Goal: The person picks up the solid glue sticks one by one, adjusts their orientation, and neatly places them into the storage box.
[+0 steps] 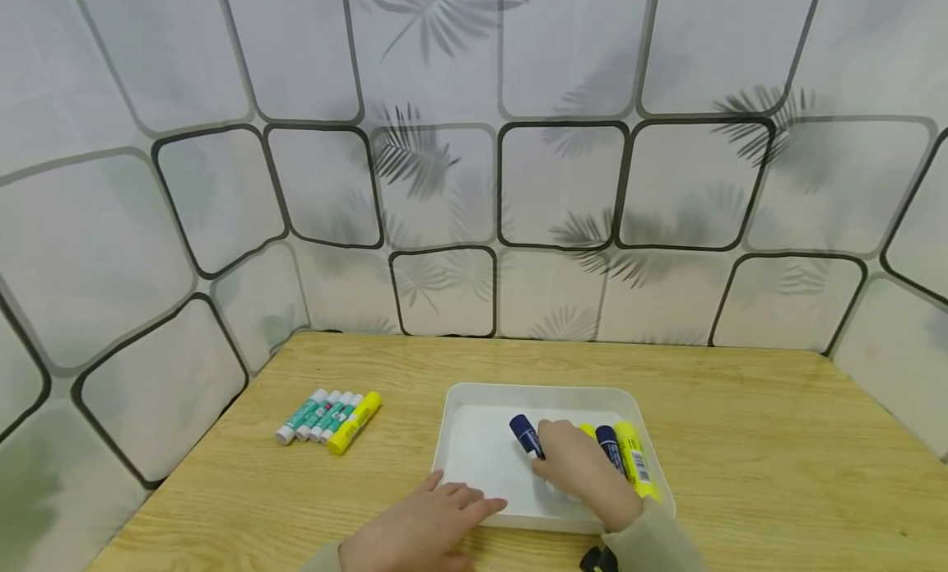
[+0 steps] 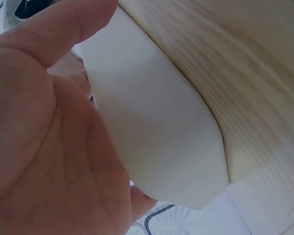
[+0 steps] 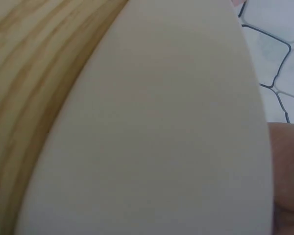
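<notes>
A shallow white tray [image 1: 474,440] lies on the wooden table. Over its middle, my right hand [image 1: 581,465] holds a dark blue glue stick [image 1: 525,434] by its lower part, with the blue end sticking out past the fingers. Another dark blue glue stick [image 1: 610,448] and a yellow one [image 1: 635,457] lie along the tray's right side, and a bit of yellow [image 1: 588,430] shows behind the hand. At the tray's near left corner, my left hand [image 1: 429,523] rests with fingers spread over the rim. The left wrist view has the palm [image 2: 63,142] against the tray's outer wall [image 2: 152,112].
To the left on the table [image 1: 400,473], several white-and-teal glue sticks [image 1: 318,416] lie side by side with a yellow glue stick [image 1: 355,423] at their right end. A small black object [image 1: 598,559] sits by the right sleeve. Patterned cloth [image 1: 444,185] hangs behind the table.
</notes>
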A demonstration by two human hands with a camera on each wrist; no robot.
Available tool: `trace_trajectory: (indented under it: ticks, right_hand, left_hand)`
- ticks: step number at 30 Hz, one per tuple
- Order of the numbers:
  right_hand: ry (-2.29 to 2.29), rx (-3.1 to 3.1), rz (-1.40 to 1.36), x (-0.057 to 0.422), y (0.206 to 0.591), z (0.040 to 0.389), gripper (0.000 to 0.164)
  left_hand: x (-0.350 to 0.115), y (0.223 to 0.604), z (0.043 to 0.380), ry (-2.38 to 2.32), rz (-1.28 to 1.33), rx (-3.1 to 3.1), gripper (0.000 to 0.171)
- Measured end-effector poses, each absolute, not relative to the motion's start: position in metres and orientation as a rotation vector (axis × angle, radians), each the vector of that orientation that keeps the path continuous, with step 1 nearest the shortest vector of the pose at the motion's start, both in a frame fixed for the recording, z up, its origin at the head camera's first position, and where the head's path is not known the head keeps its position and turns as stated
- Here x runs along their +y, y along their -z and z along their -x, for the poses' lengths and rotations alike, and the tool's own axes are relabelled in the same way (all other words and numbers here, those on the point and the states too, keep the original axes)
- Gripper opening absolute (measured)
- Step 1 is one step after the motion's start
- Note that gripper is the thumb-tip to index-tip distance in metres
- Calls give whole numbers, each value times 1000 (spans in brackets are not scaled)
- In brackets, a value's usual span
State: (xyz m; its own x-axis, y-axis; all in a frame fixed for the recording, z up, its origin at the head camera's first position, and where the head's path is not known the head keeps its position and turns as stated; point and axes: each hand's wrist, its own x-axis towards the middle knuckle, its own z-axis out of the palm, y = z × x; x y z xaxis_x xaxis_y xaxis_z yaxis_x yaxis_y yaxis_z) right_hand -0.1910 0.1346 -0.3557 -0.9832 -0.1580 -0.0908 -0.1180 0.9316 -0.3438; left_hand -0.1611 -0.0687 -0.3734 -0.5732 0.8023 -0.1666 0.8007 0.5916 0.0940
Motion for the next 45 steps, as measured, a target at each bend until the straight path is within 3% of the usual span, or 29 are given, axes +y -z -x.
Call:
trace_trajectory:
  ticks: [15,33,45]
  right_hand:
    - [450,2984,216,129,366,192,24]
    - [414,3036,199,129,364,189,39]
    - [398,3032,158,129,364,191,34]
  left_hand:
    - [-69,377,163,2,-1333,2629,58]
    - [-69,375,162,-12,-1341,2635,58]
    - [-71,374,161,-22,-1362,2635,57]
